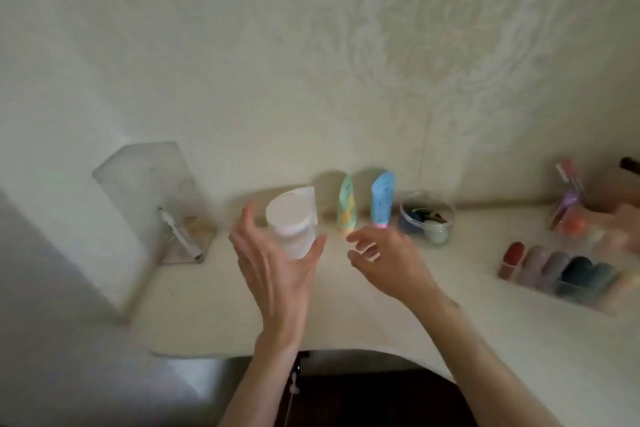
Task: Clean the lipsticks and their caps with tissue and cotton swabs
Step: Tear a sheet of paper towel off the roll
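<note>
Both hands up | left hand (pixel 277 274) fingers (pixel 247 222) splayed around white lidded jar (pixel 291 222) | right hand (pixel 384 260) fingers loose, apart | I see lipsticks (pixel 554 267) rightward, nearest right hand.

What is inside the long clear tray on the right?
A row of lipsticks sits in the clear tray: red, pinkish, lilac, then dark blue ones. Its right end runs off the picture, and their lower parts are too blurred to tell.

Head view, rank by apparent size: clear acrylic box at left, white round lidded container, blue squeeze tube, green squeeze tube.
1. Clear acrylic box.
2. White round lidded container, possibly inflated by nearness to the camera.
3. Blue squeeze tube and green squeeze tube: too alike to rank.
</note>
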Demonstrator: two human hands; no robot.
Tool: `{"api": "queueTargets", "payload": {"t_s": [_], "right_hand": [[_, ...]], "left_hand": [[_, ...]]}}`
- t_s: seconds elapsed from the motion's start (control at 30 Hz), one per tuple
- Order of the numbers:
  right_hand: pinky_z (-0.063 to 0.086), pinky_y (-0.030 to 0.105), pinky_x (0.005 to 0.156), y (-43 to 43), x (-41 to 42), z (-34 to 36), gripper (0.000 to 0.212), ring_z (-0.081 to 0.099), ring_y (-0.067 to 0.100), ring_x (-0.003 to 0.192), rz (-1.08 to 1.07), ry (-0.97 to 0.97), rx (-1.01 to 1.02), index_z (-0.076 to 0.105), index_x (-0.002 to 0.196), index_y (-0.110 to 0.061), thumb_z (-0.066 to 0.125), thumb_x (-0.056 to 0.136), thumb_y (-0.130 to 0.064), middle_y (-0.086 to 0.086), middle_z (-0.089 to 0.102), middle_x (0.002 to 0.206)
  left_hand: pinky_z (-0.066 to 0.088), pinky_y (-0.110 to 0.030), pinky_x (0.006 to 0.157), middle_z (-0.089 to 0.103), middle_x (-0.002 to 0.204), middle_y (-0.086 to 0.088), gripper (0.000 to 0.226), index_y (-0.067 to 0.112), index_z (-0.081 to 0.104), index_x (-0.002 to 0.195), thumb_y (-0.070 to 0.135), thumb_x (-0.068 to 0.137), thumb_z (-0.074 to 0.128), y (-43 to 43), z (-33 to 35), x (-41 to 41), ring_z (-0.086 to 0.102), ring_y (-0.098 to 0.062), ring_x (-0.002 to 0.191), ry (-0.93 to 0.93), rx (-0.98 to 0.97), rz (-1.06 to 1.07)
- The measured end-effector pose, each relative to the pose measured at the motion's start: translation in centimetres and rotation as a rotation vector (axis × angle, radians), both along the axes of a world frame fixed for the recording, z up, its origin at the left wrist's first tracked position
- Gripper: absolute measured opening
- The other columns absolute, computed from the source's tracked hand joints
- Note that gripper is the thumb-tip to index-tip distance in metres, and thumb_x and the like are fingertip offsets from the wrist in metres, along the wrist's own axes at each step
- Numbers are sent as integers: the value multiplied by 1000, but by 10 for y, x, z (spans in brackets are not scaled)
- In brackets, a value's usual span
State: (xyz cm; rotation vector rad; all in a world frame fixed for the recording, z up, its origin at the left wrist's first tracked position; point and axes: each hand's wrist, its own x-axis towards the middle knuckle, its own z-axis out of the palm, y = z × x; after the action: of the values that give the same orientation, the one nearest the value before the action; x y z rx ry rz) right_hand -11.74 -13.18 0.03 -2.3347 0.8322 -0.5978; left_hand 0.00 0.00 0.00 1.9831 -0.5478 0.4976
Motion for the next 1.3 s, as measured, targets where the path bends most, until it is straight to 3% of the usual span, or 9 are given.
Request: {"api": "queueTargets", "payload": {"t_s": [0.1,0.27,0.43,0.6,0.73,0.83,0.97,1.13,1.3], "right_hand": [[59,33,89,7,15,-3,21,70,3,81,17,-35,111,75,111,-35,76,90,-31,-15,72,91],[58,28,89,10,21,-15,26,71,4,81,8,-61,184,74,117,-29,76,91,-31,-12,74,93],[61,24,83,4,16,-11,42,75,3,84,-55,-242,548,72,123,-21,69,96,-52,-8,76,99],[58,41,101,8,-10,8,62,77,16,106,36,-352,1014,69,131,-31,50,94,-77,-1,79,116],[43,48,117,-2,-45,14,62,62,23,135,253,-540,1267,58,148,-26,44,103,-66,4,68,142],[42,47,118,-17,-72,12,51,60,29,136,150,-659,1263,60,145,-11,58,105,-43,12,66,142],[60,34,91,-23,-110,14,35,74,26,114,-27,-778,1125,72,127,-5,73,96,-23,12,76,123],[56,53,104,-28,-144,9,29,73,29,113,-243,-925,895,78,116,-9,80,92,-25,7,75,122],[59,52,100,-24,-171,14,27,75,34,107,-298,-915,831,78,113,-10,79,92,-27,13,79,111]], "left_hand": [[51,-42,93,52,143,-5,127,21,23,152,42,55,101,-8,-14,11,57,-31,126,236,-53,-100],[46,-33,82,64,122,6,85,25,37,132,28,69,94,-13,-18,22,67,-29,112,455,-173,-139],[57,-19,72,70,120,4,73,29,49,124,28,63,90,6,-2,15,72,-5,99,597,-378,-590],[60,-28,75,79,108,3,72,20,61,124,43,58,75,5,3,-17,75,-14,99,683,-360,-891],[61,-46,88,77,117,-10,72,11,63,129,39,63,72,-8,5,-38,73,-30,109,829,-342,-1028],[59,-48,92,77,119,-6,69,17,63,130,40,65,71,-23,4,-53,72,-25,111,839,-292,-1040],[50,-58,108,72,131,-1,65,35,59,138,43,75,68,-48,-1,-77,66,-25,124,782,-202,-1050],[48,-10,93,60,129,41,76,29,23,157,23,91,60,-76,5,-120,56,13,124,624,-190,-1111],[51,-18,95,62,136,14,63,26,39,148,43,92,61,-93,13,-155,62,0,121,592,-182,-1099]]}}
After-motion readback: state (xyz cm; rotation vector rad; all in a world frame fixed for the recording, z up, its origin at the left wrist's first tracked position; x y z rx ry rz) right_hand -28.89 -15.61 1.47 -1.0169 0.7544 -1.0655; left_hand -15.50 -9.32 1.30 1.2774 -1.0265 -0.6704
